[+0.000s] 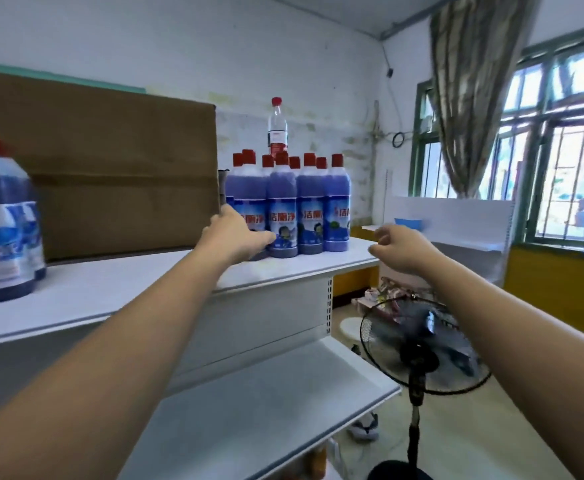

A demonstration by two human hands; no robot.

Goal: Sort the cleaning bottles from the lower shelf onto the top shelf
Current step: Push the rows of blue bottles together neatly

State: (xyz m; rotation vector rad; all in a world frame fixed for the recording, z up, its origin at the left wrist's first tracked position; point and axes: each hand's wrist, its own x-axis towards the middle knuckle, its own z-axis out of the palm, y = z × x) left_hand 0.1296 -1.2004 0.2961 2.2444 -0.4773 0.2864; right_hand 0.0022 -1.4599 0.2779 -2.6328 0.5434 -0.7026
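Several blue cleaning bottles [282, 209] with red caps stand in a tight group on the white top shelf [117, 289]. My left hand [236, 233] reaches into the left side of the group and its fingers are curled round the lower part of a blue bottle there; that bottle is mostly hidden by the hand. My right hand [401, 245] hovers in the air just past the shelf's right end, fingers loosely curled, holding nothing. The lower shelf [266, 407] shows bare white surface.
A big cardboard box [117, 168] stands at the back of the top shelf. Two large blue jugs [1, 220] sit at the far left. A clear bottle with a red cap [277, 128] rises behind the group. A standing fan [418, 344] is at the lower right.
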